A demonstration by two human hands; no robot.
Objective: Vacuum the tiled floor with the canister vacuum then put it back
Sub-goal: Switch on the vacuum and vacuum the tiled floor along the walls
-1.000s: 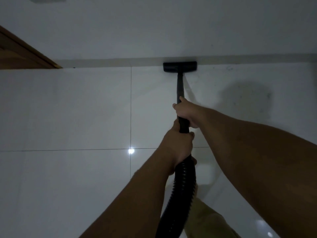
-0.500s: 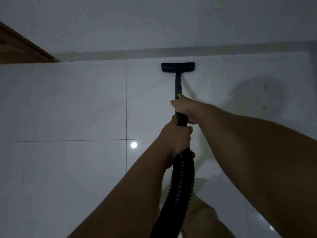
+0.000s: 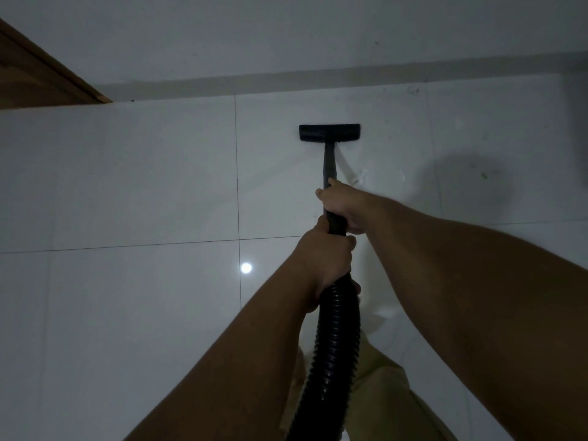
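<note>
1. Black plastic floor nozzle (image 3: 329, 133) is lying flat on the glossy white tiled floor (image 3: 127, 186), apart from the grey skirting strip (image 3: 318, 78) along the wall.
2. The right hand (image 3: 342, 205) is gripping the slim black wand (image 3: 330, 163), fingers curled fully around it.
3. The left hand (image 3: 327, 262) is clasping the ribbed black hose (image 3: 335, 345) just behind, fingers closed.
4. A brown wooden door frame (image 3: 47, 78) is showing at upper left.
</note>
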